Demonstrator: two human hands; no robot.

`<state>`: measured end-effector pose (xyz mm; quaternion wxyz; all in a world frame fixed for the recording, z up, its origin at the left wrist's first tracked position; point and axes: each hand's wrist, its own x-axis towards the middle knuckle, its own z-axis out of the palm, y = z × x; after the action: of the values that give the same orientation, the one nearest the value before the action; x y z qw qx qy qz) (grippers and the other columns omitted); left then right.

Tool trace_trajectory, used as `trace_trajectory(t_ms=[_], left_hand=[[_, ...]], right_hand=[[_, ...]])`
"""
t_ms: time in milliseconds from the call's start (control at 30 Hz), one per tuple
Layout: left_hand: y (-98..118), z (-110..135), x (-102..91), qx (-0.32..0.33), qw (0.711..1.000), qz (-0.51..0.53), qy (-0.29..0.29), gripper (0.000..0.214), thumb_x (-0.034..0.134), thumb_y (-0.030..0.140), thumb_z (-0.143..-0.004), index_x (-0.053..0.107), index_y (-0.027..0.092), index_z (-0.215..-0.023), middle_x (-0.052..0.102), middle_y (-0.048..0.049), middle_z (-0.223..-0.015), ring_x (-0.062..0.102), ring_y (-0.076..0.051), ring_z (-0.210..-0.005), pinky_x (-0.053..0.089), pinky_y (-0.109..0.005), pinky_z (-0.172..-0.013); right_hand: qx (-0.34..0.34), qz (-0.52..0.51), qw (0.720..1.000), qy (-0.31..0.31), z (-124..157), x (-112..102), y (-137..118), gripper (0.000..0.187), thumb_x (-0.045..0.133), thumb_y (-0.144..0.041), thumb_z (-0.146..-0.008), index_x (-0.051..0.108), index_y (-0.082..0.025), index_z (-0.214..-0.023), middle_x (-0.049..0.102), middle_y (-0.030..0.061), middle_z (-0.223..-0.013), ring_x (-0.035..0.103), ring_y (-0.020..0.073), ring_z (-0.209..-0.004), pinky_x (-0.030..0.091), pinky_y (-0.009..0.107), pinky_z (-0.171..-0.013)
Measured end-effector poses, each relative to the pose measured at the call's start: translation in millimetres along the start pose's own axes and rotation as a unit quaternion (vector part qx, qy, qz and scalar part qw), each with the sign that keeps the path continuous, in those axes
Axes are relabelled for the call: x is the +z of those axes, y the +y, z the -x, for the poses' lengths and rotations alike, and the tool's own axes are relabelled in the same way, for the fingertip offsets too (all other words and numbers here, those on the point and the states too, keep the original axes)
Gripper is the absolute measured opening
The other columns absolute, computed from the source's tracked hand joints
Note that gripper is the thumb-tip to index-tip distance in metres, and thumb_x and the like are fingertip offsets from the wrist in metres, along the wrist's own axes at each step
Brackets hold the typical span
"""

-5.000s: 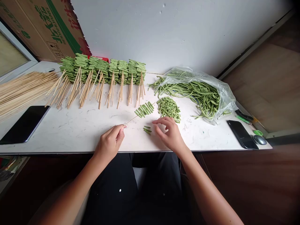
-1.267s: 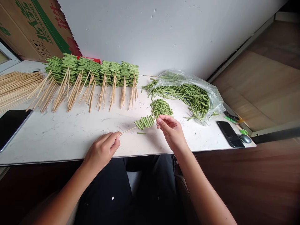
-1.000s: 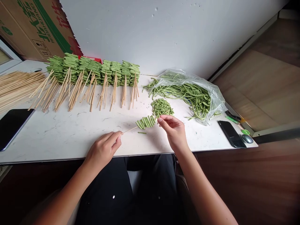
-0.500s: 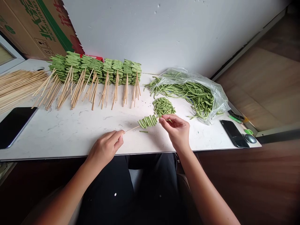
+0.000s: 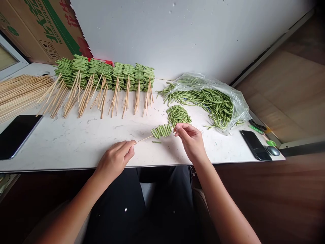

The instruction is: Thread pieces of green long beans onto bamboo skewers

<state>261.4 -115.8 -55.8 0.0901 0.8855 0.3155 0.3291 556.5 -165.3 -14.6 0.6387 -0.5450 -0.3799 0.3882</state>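
Observation:
My left hand (image 5: 118, 156) is closed on the bare lower end of a thin wooden skewer (image 5: 144, 139). Short cut green bean pieces (image 5: 161, 131) are threaded crosswise in a row along its upper part. At the skewer's far tip, my right hand (image 5: 189, 137) has thumb and fingers pinched together on a bean piece, mostly hidden by the fingertips. One loose bean piece (image 5: 156, 142) lies on the table below the skewer. Just behind my right hand is a small heap of cut bean pieces (image 5: 178, 114).
Stacked bean skewers (image 5: 109, 76) line the back left, handles toward me. Bare skewers (image 5: 22, 93) lie at far left above a phone (image 5: 17, 135). Long green beans (image 5: 215, 103) spill from a clear plastic bag (image 5: 240, 101). Another phone (image 5: 255, 145) and a mouse (image 5: 272, 150) are at right.
My right hand has shifted slightly at the skewer's tip, its fingers drawn closer together. My left hand keeps its hold on the skewer. The whole view has moved a little.

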Motion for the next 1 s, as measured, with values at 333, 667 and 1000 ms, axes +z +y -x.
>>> trace_trajectory(t_ms=[333,667,1000], left_hand=[[2.2,-1.8,-2.8,0.002,1.000,-0.013,-0.012,0.016,0.050,0.014,-0.105,0.066,0.018,-0.109,0.064,-0.0012,-0.079,0.059,-0.015,-0.070,0.046,-0.029,-0.068],[2.6,-2.2,-3.0,-0.005,1.000,-0.009,-0.022,0.018,0.048,0.015,-0.106,0.065,0.019,-0.110,0.063,-0.0013,-0.080,0.059,-0.015,-0.070,0.046,-0.029,-0.069],[2.4,-1.8,-3.5,-0.010,1.000,-0.003,-0.028,0.019,0.047,0.016,-0.107,0.065,0.019,-0.110,0.065,-0.0024,-0.082,0.060,-0.016,-0.072,0.046,-0.030,-0.071]], right_hand=[[-0.022,0.066,0.998,0.011,4.4,4.8,-9.0,0.022,0.083,-0.044,-0.085,0.079,-0.023,-0.091,0.072,0.0030,-0.091,0.061,0.0176,-0.087,0.049,0.032,-0.081],[-0.017,0.076,0.997,0.026,8.1,11.5,-6.6,0.025,0.083,-0.046,-0.085,0.079,-0.022,-0.092,0.071,0.0029,-0.090,0.060,0.0170,-0.084,0.049,0.032,-0.080],[-0.007,0.054,0.998,0.018,10.2,14.3,0.7,0.028,0.081,-0.050,-0.086,0.078,-0.024,-0.094,0.071,0.0028,-0.094,0.061,0.0169,-0.082,0.053,0.035,-0.086]])
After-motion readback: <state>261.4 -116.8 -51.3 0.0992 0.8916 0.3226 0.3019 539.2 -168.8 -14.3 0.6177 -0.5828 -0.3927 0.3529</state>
